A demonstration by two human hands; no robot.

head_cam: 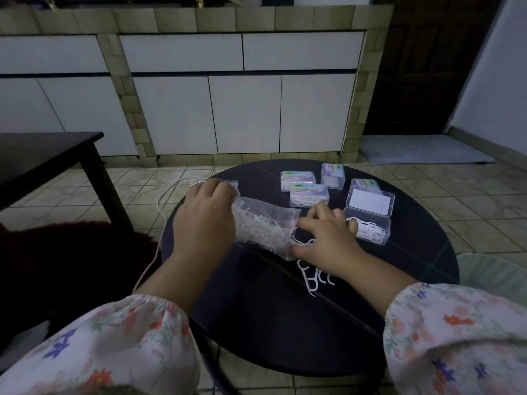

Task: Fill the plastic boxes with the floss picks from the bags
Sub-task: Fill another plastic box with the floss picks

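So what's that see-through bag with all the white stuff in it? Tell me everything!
The bag is clear, soft, crinkly plastic, stuffed with a tangle of white floss picks. It lies on its side on the dark round table. The left hand grips its far end, and the right hand reaches into its open mouth. A few loose picks have spilled onto the table nearby.
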